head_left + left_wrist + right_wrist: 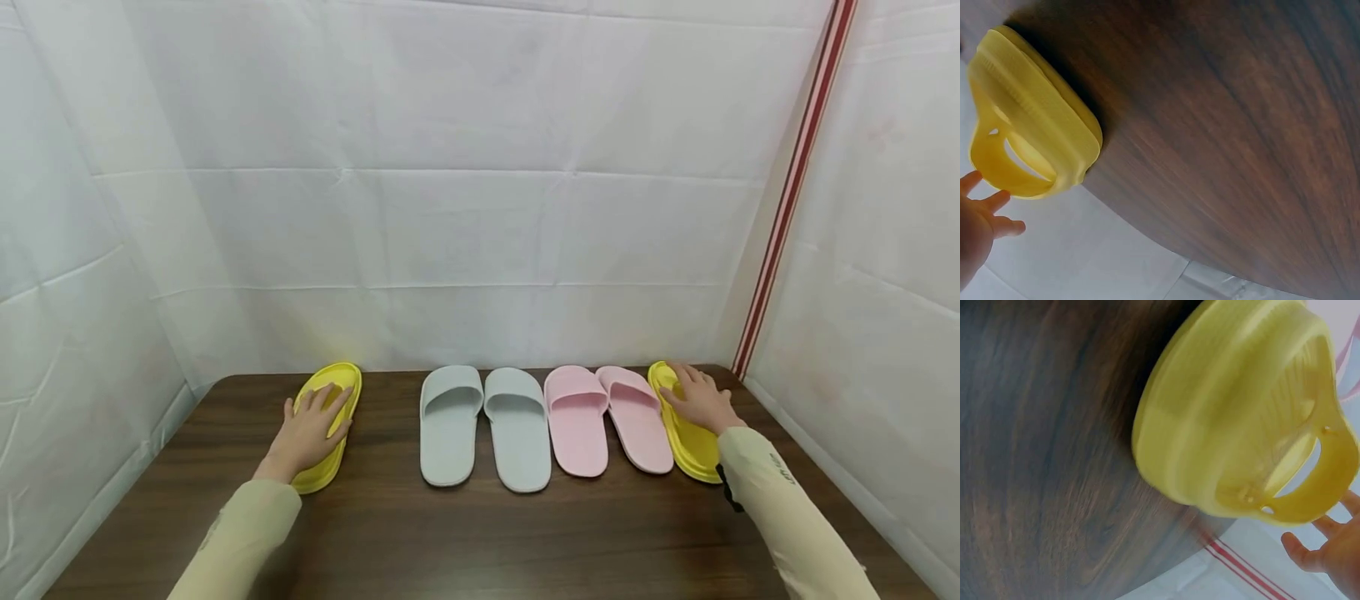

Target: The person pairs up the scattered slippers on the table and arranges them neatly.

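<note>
Two yellow slippers lie far apart on a dark wooden table (480, 533). My left hand (309, 429) rests flat on the left yellow slipper (335, 379), fingers straight over its strap. In the left wrist view that slipper (1035, 137) lies near the table's edge, with my left hand's fingers (988, 209) spread beside the strap. My right hand (701, 402) lies on the right yellow slipper (693, 450), fingers stretched across its strap. The right wrist view shows this slipper (1222, 412) blurred, and my right hand's fingers (1329, 547) extended just past the strap.
Between the yellow slippers stand a grey pair (450, 425) and a pink pair (576, 421), side by side, toes towards the wall. White cloth walls close in the table on three sides. A red-striped pole (787, 192) rises at the back right corner.
</note>
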Motion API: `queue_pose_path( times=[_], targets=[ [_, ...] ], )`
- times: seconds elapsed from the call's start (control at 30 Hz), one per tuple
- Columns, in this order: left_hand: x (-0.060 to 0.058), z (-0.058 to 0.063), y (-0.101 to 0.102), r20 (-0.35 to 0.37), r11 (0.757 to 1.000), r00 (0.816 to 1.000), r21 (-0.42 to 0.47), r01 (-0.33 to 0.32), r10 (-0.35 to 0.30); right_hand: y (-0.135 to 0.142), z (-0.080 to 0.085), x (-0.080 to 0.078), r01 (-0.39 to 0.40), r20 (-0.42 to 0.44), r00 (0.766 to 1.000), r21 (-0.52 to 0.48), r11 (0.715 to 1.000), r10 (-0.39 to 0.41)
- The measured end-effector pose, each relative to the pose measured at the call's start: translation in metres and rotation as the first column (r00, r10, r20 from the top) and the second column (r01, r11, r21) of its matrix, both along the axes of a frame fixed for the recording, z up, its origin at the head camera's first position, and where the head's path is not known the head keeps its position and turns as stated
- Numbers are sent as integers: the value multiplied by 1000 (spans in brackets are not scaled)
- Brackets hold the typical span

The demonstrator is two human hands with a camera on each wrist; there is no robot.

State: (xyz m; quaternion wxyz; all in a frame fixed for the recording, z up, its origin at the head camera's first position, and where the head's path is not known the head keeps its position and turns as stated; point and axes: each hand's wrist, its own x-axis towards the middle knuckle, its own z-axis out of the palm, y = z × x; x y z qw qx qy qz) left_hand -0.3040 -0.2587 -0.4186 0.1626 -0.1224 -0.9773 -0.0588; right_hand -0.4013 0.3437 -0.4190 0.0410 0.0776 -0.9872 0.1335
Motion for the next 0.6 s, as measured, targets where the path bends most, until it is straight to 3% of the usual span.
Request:
queue_pose_path(
  times=[0.2, 0.43, 0.6],
  targets=[
    [-1, 3, -1, 15, 1000, 1000, -17, -20, 21, -7, 1, 3, 19, 27, 999, 60, 998, -21],
    [-3, 3, -4, 40, 999, 999, -27, -34, 35, -7, -2, 1, 59, 43, 997, 44, 997, -61],
    [-2, 5, -6, 43, 999, 998, -28, -38, 39, 0, -4, 2, 44, 29, 999, 44, 998, -46]
  ],
)
